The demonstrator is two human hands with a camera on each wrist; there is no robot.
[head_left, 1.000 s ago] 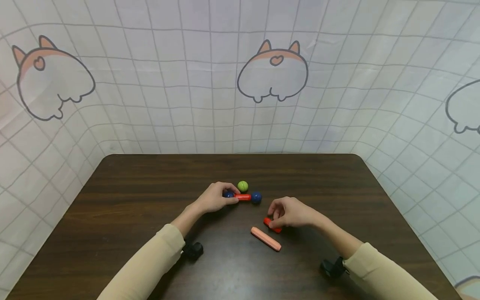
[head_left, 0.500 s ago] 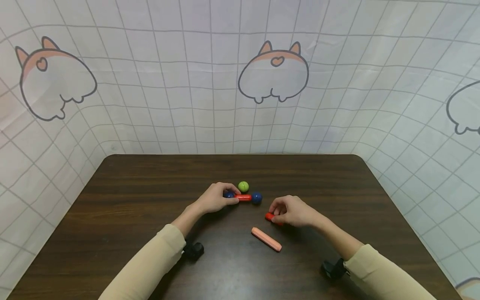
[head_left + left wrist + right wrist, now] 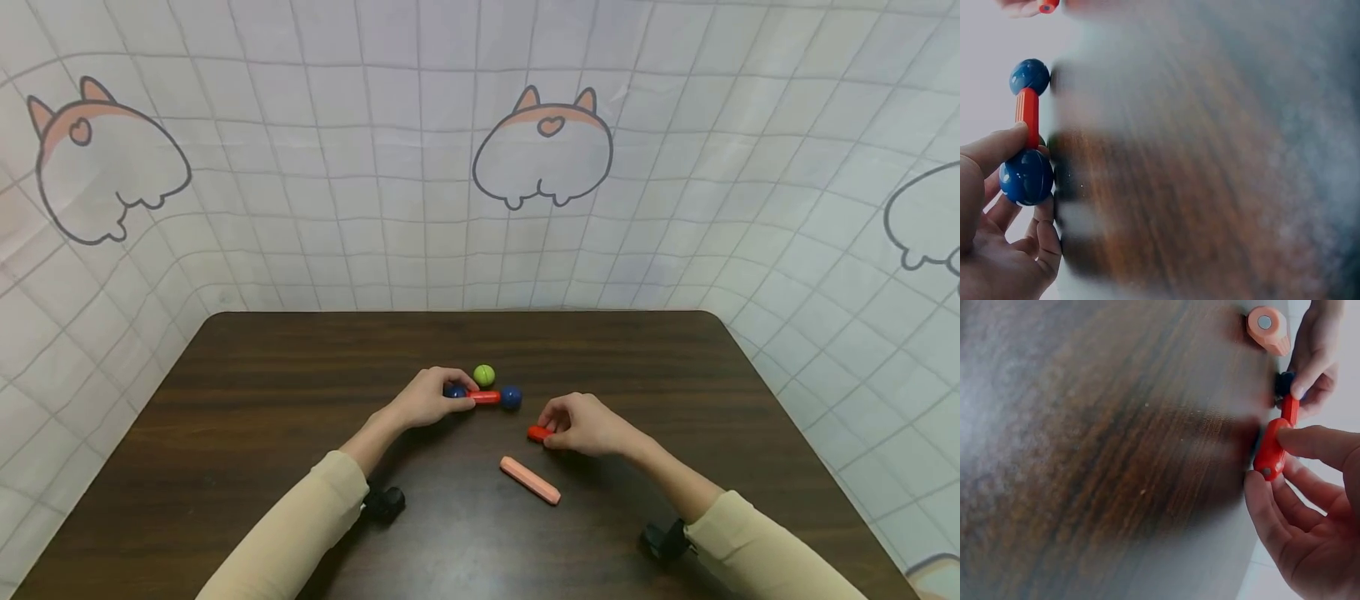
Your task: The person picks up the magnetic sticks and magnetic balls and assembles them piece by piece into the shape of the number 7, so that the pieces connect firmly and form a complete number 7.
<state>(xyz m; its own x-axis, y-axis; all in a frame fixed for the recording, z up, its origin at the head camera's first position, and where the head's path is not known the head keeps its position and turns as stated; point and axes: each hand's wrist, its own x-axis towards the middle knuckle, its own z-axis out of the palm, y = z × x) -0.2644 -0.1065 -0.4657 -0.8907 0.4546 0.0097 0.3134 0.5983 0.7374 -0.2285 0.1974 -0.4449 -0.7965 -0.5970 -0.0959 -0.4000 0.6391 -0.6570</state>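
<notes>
My left hand [image 3: 431, 397] pinches a red magnetic rod [image 3: 1030, 119] near its left end, thumb on top. A blue ball [image 3: 1027, 177] meets that end among the fingers, and another blue ball [image 3: 511, 397] sits at the far end. Just behind the rod lies a green ball [image 3: 484, 376], mostly hidden in the left wrist view. To the right, my right hand [image 3: 588, 423] holds a second red rod [image 3: 1271, 450] between thumb and fingers, low over the table. A silvery spot shows on its near end. The second rod is apart from the balls.
A peach-coloured rod [image 3: 530, 480] lies slantwise on the dark wooden table [image 3: 300, 350], nearer the person than both hands. A white gridded cloth [image 3: 360, 208] with cartoon drawings hangs behind the table and along its sides.
The red rod in my right hand has turned from a slant to nearly level across the view, and the right fingers have shifted along it slightly. My left hand stays in place.
</notes>
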